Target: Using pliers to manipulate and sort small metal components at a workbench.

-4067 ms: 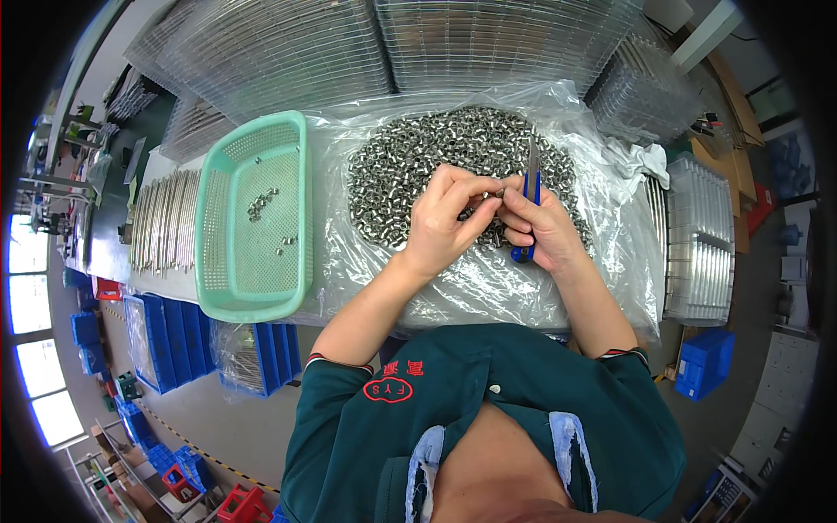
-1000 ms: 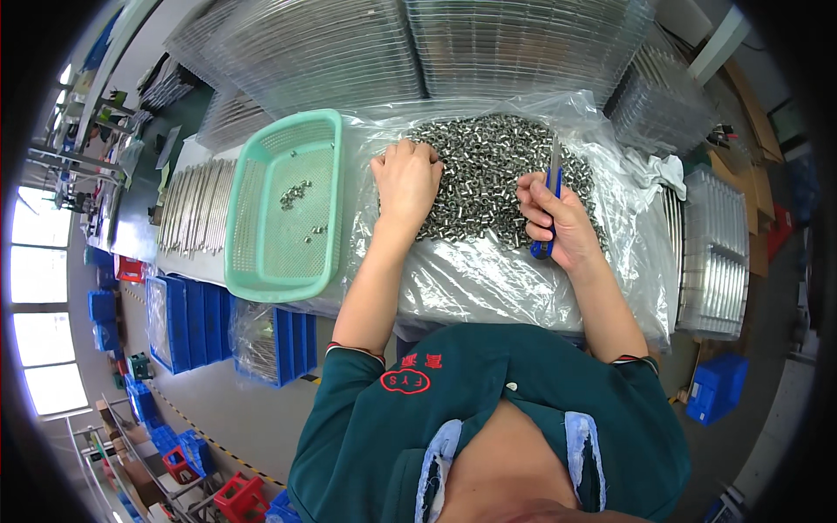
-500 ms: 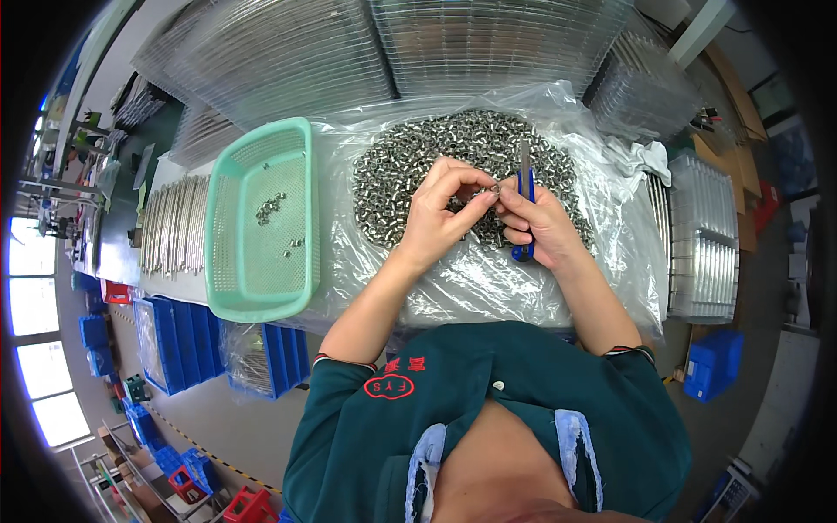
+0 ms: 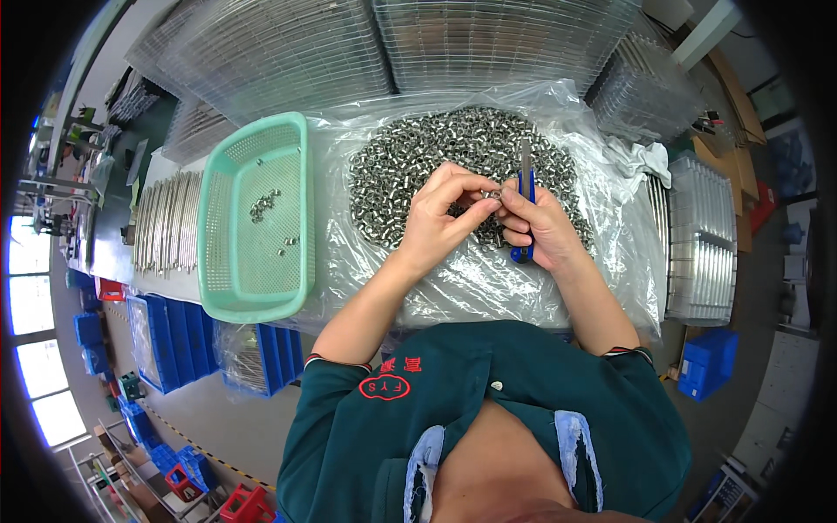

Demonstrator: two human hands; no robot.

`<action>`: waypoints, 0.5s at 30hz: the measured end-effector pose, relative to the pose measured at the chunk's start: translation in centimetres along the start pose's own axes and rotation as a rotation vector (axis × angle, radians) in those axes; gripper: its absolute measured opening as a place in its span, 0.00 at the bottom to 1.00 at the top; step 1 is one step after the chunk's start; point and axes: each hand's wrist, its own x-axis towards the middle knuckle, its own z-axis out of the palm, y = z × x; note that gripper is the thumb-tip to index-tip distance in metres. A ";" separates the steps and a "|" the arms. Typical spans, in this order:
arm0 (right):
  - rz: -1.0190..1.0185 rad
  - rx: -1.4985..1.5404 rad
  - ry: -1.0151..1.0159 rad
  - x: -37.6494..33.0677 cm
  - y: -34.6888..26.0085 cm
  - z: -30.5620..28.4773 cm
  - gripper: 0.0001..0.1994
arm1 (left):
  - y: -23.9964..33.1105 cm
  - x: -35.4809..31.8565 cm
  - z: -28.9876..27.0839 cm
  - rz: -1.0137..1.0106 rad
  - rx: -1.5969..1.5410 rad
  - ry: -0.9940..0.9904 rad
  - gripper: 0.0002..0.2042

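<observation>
A heap of small shiny metal rings (image 4: pixel 418 157) lies on a clear plastic sheet (image 4: pixel 488 279) on the table. My left hand (image 4: pixel 440 222) pinches one small metal ring (image 4: pixel 491 194) above the heap. My right hand (image 4: pixel 540 228) holds a blue-handled tool (image 4: pixel 525 187) with a metal blade pointing up, its tip touching the ring. Both hands meet over the near edge of the heap.
A green mesh basket (image 4: pixel 214 253) with several rings in it stands to the left. Stacks of wire racks (image 4: pixel 261 44) fill the back, with more racks (image 4: pixel 697 235) at the right. Metal rods (image 4: pixel 166 227) lie left of the basket. Blue bins (image 4: pixel 166 340) sit below.
One second ago my left hand lay flat on the heap, apart from the right. It has come back with a ring and now meets the tool in my right hand.
</observation>
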 end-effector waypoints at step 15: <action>-0.024 -0.052 0.012 -0.1 0.2 0.1 0.07 | -0.1 -0.2 -0.1 0.085 0.044 0.026 0.10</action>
